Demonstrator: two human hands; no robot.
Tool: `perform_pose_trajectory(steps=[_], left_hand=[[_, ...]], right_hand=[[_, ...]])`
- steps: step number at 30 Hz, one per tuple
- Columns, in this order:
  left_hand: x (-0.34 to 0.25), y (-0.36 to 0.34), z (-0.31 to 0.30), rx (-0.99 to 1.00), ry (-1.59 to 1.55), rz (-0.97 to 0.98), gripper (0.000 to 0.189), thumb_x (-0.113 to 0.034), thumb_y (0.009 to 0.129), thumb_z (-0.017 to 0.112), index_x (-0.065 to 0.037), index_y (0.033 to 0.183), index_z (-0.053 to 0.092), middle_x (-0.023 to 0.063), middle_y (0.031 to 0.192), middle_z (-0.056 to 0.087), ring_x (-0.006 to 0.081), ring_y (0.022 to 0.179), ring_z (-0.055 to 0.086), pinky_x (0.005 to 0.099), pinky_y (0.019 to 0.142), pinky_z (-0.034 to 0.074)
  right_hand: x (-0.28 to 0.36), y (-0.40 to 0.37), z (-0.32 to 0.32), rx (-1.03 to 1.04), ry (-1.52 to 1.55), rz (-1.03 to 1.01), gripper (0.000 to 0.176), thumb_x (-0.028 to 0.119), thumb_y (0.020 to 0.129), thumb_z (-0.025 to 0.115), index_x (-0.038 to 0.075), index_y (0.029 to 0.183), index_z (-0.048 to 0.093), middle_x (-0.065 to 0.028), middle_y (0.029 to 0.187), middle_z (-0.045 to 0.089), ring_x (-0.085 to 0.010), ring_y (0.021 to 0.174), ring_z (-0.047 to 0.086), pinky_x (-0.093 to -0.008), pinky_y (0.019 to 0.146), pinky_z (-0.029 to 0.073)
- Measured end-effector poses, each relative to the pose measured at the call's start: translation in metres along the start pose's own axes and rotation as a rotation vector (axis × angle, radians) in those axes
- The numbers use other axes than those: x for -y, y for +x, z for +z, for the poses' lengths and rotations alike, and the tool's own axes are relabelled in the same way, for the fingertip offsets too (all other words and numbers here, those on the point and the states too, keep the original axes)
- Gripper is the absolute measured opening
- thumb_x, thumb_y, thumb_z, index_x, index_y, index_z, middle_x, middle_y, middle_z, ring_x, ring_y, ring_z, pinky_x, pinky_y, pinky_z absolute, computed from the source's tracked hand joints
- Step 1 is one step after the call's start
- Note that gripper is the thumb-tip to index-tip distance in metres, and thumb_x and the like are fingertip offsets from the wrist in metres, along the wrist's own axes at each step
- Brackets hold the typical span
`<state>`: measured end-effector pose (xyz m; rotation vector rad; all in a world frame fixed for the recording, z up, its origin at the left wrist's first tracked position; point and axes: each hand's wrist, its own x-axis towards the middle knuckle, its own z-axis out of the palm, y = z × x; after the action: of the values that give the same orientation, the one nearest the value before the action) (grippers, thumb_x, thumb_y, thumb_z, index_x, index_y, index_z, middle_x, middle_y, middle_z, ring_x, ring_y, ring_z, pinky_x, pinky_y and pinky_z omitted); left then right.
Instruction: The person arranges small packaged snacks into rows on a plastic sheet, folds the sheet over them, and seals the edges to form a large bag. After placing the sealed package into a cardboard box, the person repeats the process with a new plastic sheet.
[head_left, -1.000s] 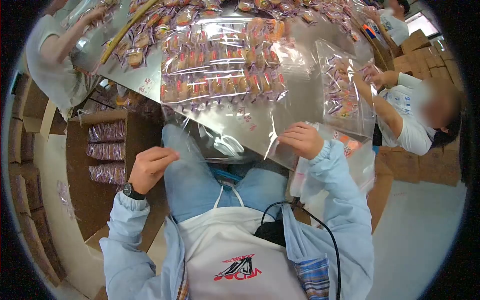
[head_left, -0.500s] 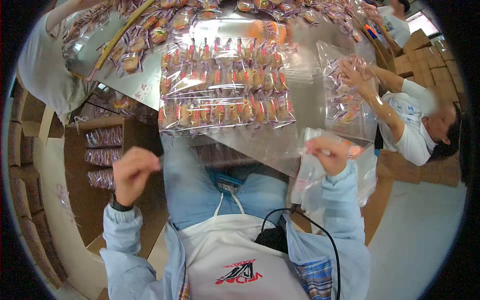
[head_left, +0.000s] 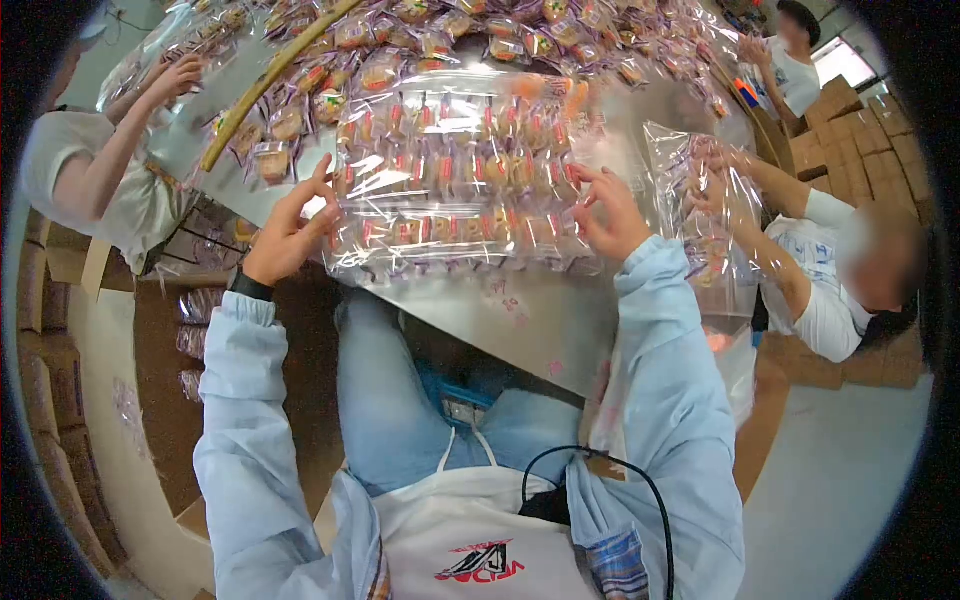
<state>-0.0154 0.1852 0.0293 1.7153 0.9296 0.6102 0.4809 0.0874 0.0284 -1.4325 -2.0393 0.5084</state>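
We handle the packed clear bag [head_left: 455, 195] from both ends, left hand [head_left: 290, 232] and right hand [head_left: 614, 222] half-curled; whether they pinch it, we cannot tell.

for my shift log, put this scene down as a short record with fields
left hand: at left side of large clear bag, grip unclear
right hand: at its right side, grip unclear
bag contents: three rows of small wrapped items
surface: metal table
beyond the bag: loose wrapped items, yellow pole
left of legs: open cardboard box, wrapped rows inside
people nearby: one at left, two at right
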Motion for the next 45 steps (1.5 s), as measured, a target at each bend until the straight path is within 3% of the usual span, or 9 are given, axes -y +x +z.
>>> perform_pose_trajectory(steps=[4,8,12,16,22,25,29,40,45], left_hand=[[-0.002,0.017,-0.008,-0.033,0.514,0.285,0.026,-0.028,0.108,0.054,-0.002,0.112,0.053,0.0229,0.17,0.023,0.0352,0.155,0.03,0.0427,0.116,0.037],[-0.01,0.013,-0.003,0.021,0.3,0.181,0.022,-0.022,0.108,0.051,0.0,0.111,0.051,0.0279,0.167,0.027,0.0403,0.151,0.037,0.0412,0.118,0.032],[-0.007,-0.009,0.004,-0.034,0.367,0.124,0.014,-0.008,0.105,0.05,0.002,0.114,0.051,0.0313,0.158,0.042,0.0341,0.11,0.064,0.0387,0.094,0.048],[-0.007,-0.031,0.014,-0.108,0.297,0.233,0.015,-0.012,0.108,0.05,0.001,0.101,0.045,0.026,0.131,0.067,0.0248,0.064,0.053,0.0373,0.068,0.047],[-0.015,-0.036,0.012,-0.141,0.258,0.142,0.015,-0.012,0.109,0.048,0.0,0.102,0.042,0.0325,0.132,0.065,0.0225,0.067,0.054,0.0374,0.069,0.047],[-0.012,-0.05,0.004,0.01,0.394,-0.028,0.021,-0.023,0.113,0.039,-0.005,0.103,0.034,0.0337,0.15,0.051,0.0212,0.117,0.063,0.0319,0.098,0.045],[-0.015,-0.062,0.019,-0.033,0.162,0.201,0.024,-0.026,0.112,0.043,-0.006,0.102,0.032,0.0343,0.15,0.049,0.0386,0.144,0.049,0.0392,0.115,0.037],[-0.02,-0.058,0.019,-0.172,0.291,0.077,0.021,-0.019,0.114,0.036,-0.002,0.102,0.038,0.0275,0.147,0.056,0.0304,0.13,0.057,0.0357,0.108,0.041],[-0.034,-0.051,0.022,-0.207,0.309,0.031,0.034,-0.024,0.115,0.035,0.006,0.121,0.05,0.0164,0.14,0.061,0.013,0.088,0.053,0.0249,0.086,0.044]], right_hand=[[0.003,0.016,-0.009,-0.033,-0.317,-0.204,0.025,0.014,0.09,0.074,0.005,0.111,0.064,-0.0187,0.147,0.057,-0.0403,0.125,0.059,-0.0561,0.124,0.026],[0.008,0.024,0.0,0.02,-0.133,-0.083,0.03,0.013,0.092,0.072,0.004,0.118,0.062,-0.0157,0.132,0.067,-0.0351,0.116,0.067,-0.0568,0.125,0.023],[0.003,0.011,0.011,-0.073,0.029,-0.075,0.02,0.015,0.101,0.063,0.001,0.116,0.058,-0.0148,0.111,0.074,-0.032,0.108,0.072,-0.0579,0.125,0.023],[0.023,-0.01,0.013,-0.14,0.168,0.072,0.022,0.022,0.109,0.053,0.0,0.106,0.056,-0.0161,0.102,0.076,-0.0301,0.099,0.075,-0.0567,0.118,0.039],[0.013,-0.021,0.03,-0.337,0.36,0.012,0.029,0.029,0.11,0.05,0.0,0.106,0.049,-0.0177,0.094,0.075,-0.028,0.101,0.075,-0.0485,0.104,0.054],[0.015,-0.031,0.018,-0.195,0.158,-0.063,0.027,0.029,0.112,0.042,0.003,0.111,0.032,-0.0266,0.105,0.073,-0.0346,0.106,0.073,-0.0515,0.105,0.053],[0.019,-0.049,0.038,-0.384,0.433,-0.101,0.031,0.03,0.11,0.05,0.001,0.113,0.04,-0.0213,0.101,0.074,-0.0278,0.104,0.073,-0.0427,0.095,0.057],[0.044,-0.035,0.022,-0.305,0.293,0.132,0.02,0.019,0.111,0.049,-0.001,0.108,0.05,-0.0207,0.098,0.075,-0.0236,0.09,0.075,-0.037,0.083,0.059],[0.042,-0.037,0.03,-0.397,0.441,0.24,0.021,0.018,0.11,0.051,-0.002,0.105,0.05,-0.0199,0.097,0.075,-0.0213,0.086,0.075,-0.0335,0.08,0.06]])
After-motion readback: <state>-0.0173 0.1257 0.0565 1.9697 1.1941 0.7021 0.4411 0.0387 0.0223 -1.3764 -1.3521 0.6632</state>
